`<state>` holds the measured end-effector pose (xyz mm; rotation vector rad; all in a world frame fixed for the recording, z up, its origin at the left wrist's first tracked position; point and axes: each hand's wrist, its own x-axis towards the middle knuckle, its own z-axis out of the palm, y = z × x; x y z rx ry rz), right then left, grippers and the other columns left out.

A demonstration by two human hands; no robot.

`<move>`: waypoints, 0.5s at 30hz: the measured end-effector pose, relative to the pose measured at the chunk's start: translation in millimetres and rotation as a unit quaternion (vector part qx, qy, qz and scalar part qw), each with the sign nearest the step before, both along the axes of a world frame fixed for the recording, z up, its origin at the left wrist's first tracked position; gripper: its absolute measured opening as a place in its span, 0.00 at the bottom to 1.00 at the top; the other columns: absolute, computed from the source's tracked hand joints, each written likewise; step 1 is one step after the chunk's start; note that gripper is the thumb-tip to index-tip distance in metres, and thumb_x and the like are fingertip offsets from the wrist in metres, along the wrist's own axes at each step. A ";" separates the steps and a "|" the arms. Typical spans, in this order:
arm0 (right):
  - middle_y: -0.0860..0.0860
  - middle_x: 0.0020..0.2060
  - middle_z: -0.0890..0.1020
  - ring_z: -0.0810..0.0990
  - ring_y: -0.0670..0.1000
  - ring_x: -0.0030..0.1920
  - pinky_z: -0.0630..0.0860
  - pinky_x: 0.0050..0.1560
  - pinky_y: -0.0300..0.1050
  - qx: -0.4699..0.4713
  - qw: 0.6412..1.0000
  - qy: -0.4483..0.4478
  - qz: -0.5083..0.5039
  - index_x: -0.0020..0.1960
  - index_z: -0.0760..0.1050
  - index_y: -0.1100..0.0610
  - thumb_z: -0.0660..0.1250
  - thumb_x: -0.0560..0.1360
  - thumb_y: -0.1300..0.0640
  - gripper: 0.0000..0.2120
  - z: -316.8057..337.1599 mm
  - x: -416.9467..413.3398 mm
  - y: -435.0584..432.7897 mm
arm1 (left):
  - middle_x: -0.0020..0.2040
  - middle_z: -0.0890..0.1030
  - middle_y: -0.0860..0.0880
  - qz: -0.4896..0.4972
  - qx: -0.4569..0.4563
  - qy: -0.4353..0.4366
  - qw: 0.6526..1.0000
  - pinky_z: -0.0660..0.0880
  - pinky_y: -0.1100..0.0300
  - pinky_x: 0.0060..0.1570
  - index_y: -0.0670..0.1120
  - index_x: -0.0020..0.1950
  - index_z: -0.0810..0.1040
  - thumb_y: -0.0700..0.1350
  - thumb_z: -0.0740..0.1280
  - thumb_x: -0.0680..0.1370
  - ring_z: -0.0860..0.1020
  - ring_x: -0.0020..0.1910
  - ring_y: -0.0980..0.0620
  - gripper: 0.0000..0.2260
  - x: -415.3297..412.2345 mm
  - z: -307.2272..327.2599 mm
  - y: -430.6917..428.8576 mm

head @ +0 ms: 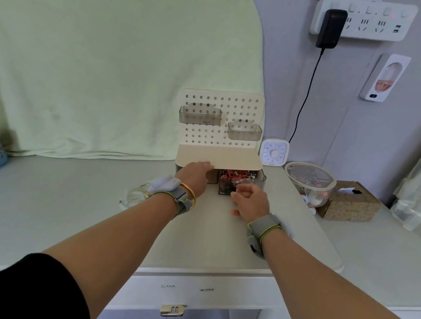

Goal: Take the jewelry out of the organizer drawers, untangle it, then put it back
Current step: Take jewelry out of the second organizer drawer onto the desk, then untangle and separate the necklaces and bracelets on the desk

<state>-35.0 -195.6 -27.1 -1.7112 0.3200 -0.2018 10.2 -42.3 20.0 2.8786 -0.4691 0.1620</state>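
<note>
While the left hand (pixel 194 176) lies flat, fingers released, against the cream pegboard organizer (pixel 218 157), the right hand (pixel 250 199) grasps its clear drawer (pixel 237 184) of red jewelry (pixel 236 173).

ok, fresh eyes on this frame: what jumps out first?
Both hands meet at the cream pegboard organizer mid-table: the left hand steadies its shelf edge while the right hand is at the pulled-out clear drawer full of red jewelry. On the wall upper right, a black adapter hangs from the power strip.
</note>
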 end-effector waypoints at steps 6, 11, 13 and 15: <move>0.55 0.60 0.76 0.77 0.53 0.47 0.75 0.25 0.41 0.032 0.998 0.029 0.050 0.69 0.68 0.61 0.67 0.75 0.64 0.24 2.0 29.0 9.2 | 0.77 0.63 0.49 0.001 -0.013 -0.023 1.000 0.57 0.59 0.72 0.48 0.76 0.63 0.34 0.57 0.79 0.64 0.74 0.47 0.25 -1.3 -2.3 0.2; 0.56 0.60 0.76 0.76 0.49 0.37 0.73 0.21 0.37 0.006 0.998 0.023 0.060 0.70 0.68 0.62 0.65 0.77 0.64 0.22 0.2 32.4 11.8 | 0.76 0.64 0.50 -0.009 -0.024 -0.018 1.000 0.61 0.55 0.72 0.49 0.75 0.64 0.34 0.58 0.78 0.65 0.73 0.46 0.26 1.7 -7.6 1.9; 0.54 0.49 0.81 0.78 0.49 0.36 0.73 0.22 0.36 -0.032 0.997 0.006 0.071 0.63 0.75 0.62 0.66 0.76 0.62 0.16 -1.5 27.4 11.1 | 0.77 0.63 0.50 -0.018 -0.045 -0.004 0.999 0.58 0.57 0.73 0.50 0.75 0.64 0.35 0.58 0.79 0.63 0.75 0.47 0.25 3.3 -8.3 5.1; 0.52 0.39 0.84 0.80 0.49 0.36 0.73 0.22 0.36 -0.084 0.993 -0.022 0.076 0.53 0.81 0.59 0.68 0.75 0.59 0.08 -3.9 21.5 14.1 | 0.74 0.67 0.50 -0.009 -0.102 -0.008 0.995 0.58 0.58 0.73 0.50 0.74 0.67 0.38 0.60 0.79 0.65 0.74 0.48 0.23 3.2 -9.7 13.4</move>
